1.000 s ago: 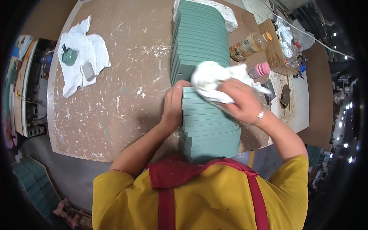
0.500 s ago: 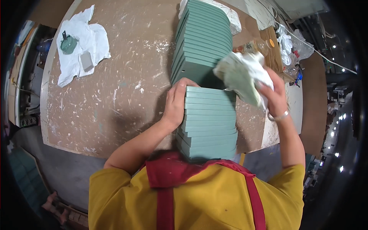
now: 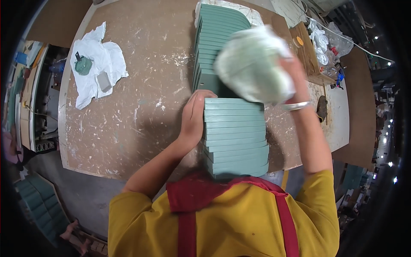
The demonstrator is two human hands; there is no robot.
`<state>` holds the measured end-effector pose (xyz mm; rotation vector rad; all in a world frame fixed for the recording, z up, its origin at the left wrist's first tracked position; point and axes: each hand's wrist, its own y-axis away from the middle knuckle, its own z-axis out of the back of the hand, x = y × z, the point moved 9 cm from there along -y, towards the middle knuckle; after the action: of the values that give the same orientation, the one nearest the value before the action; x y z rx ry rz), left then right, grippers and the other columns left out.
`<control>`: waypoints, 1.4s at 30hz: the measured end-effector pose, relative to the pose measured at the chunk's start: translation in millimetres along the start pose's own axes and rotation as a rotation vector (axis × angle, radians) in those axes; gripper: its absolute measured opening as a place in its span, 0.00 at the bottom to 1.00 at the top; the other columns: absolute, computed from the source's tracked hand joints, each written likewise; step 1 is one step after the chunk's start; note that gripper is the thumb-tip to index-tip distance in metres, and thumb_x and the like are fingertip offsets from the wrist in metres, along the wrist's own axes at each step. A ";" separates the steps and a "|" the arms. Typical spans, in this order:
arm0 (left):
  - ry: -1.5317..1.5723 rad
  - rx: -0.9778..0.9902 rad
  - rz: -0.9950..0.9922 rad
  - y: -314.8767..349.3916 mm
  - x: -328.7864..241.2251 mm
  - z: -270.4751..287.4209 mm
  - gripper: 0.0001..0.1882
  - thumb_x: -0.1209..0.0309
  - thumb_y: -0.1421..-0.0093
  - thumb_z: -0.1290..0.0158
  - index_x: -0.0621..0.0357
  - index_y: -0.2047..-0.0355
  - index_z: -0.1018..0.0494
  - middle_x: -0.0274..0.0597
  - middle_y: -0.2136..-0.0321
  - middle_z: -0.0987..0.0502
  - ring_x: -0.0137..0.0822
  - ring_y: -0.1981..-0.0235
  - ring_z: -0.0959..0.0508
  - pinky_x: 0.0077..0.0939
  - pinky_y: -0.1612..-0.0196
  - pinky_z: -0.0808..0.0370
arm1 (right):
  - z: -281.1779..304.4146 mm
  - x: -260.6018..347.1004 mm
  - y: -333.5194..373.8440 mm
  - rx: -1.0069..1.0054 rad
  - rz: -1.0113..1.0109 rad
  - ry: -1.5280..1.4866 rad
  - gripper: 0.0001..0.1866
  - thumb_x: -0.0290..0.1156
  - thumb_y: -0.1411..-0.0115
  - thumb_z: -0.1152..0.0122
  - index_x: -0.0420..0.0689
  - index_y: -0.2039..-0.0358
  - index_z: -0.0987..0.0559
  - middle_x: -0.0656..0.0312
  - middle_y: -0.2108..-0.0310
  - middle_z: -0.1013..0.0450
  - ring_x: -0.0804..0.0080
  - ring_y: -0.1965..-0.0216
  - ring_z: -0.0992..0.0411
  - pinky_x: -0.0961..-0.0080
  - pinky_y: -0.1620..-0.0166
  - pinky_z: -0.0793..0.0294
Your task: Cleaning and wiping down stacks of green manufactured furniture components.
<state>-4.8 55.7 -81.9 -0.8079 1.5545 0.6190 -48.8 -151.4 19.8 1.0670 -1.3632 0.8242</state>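
Observation:
A stack of pale green painted boards (image 3: 235, 124) lies in front of my body, layered edge over edge. My left hand (image 3: 193, 115) grips its far left corner, fingers bent over the far side. In my right hand (image 3: 296, 77) is a crumpled white rag (image 3: 254, 66) with greenish stains, blurred by motion. The rag hangs above the gap between this stack and a second row of darker green boards (image 3: 222, 19), covering part of that row. My right fingers are partly hidden behind the cloth.
On the paint-specked brown table (image 3: 141, 64), a white cloth (image 3: 96, 47) at left carries a green pot (image 3: 83, 65) and a grey block (image 3: 104, 81). A wooden box (image 3: 306, 47) with plastic bags (image 3: 319, 40) stands at right. More green panels (image 3: 38, 197) lie lower left.
My right hand has carried the rag left and up, over the row of darker boards. My left hand keeps its place on the near stack. The view has shifted slightly.

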 end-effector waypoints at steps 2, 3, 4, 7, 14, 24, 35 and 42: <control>-0.050 -0.016 -0.049 2.3 -18.1 8.2 0.19 0.65 0.34 0.68 0.65 0.60 0.30 0.44 0.59 0.29 0.32 0.59 0.31 0.25 0.51 0.36 | 62.9 11.3 21.7 -0.221 0.043 -0.297 0.24 0.41 0.39 0.47 0.38 0.48 0.31 0.51 0.55 0.28 0.61 0.57 0.26 0.63 0.51 0.25; -0.090 -0.019 -0.101 1.6 -29.9 9.3 0.19 0.65 0.34 0.68 0.65 0.59 0.30 0.43 0.59 0.29 0.31 0.58 0.31 0.25 0.51 0.36 | 100.8 8.2 38.5 -0.334 0.066 -0.396 0.25 0.41 0.38 0.48 0.38 0.46 0.32 0.51 0.52 0.29 0.59 0.52 0.29 0.60 0.45 0.31; -0.093 -0.009 -0.104 -1.2 -33.3 10.4 0.19 0.65 0.34 0.68 0.65 0.59 0.30 0.43 0.59 0.29 0.31 0.58 0.31 0.25 0.51 0.36 | 120.7 8.8 54.3 -0.330 0.098 -0.435 0.25 0.41 0.36 0.51 0.39 0.43 0.35 0.52 0.47 0.32 0.59 0.47 0.32 0.59 0.42 0.35; -0.248 -0.117 -0.145 -15.2 -63.1 23.8 0.17 0.67 0.34 0.63 0.68 0.55 0.32 0.45 0.56 0.28 0.33 0.54 0.31 0.27 0.49 0.34 | 138.4 -3.3 88.0 -0.386 0.135 -0.467 0.25 0.41 0.33 0.57 0.40 0.41 0.39 0.54 0.42 0.37 0.60 0.43 0.36 0.60 0.40 0.37; -0.166 0.366 -0.156 -75.0 -131.6 -118.3 0.20 0.63 0.35 0.55 0.68 0.51 0.34 0.52 0.52 0.30 0.35 0.49 0.31 0.28 0.48 0.31 | 106.6 -10.9 100.4 -0.277 0.210 -0.839 0.26 0.44 0.33 0.60 0.44 0.38 0.41 0.56 0.38 0.42 0.59 0.39 0.41 0.57 0.37 0.45; -0.109 0.783 -0.109 -49.2 -82.8 -237.4 0.15 0.65 0.38 0.50 0.65 0.58 0.29 0.45 0.66 0.24 0.28 0.62 0.27 0.25 0.57 0.30 | 127.7 -69.7 154.7 -0.265 0.269 -1.086 0.28 0.42 0.35 0.55 0.41 0.39 0.41 0.53 0.39 0.41 0.56 0.38 0.43 0.52 0.36 0.47; -0.640 0.381 -0.163 -226.7 -16.1 -200.3 0.49 0.59 0.51 0.36 0.72 0.40 0.51 0.57 0.47 0.35 0.42 0.47 0.31 0.31 0.44 0.34 | 136.4 -97.5 142.0 -0.379 0.247 -1.200 0.27 0.40 0.36 0.53 0.41 0.40 0.40 0.53 0.38 0.42 0.56 0.38 0.43 0.53 0.35 0.49; -0.640 0.403 -0.138 -230.3 -6.0 -245.1 0.52 0.57 0.60 0.32 0.69 0.42 0.47 0.61 0.45 0.38 0.49 0.44 0.34 0.34 0.42 0.36 | 139.8 -112.0 162.0 -0.408 0.225 -1.277 0.27 0.41 0.36 0.53 0.43 0.39 0.40 0.54 0.39 0.41 0.56 0.38 0.43 0.52 0.36 0.49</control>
<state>25.4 -274.9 -27.7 -0.3516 0.9762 0.3878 -257.2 -213.0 -85.4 1.1278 -2.5984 -0.1297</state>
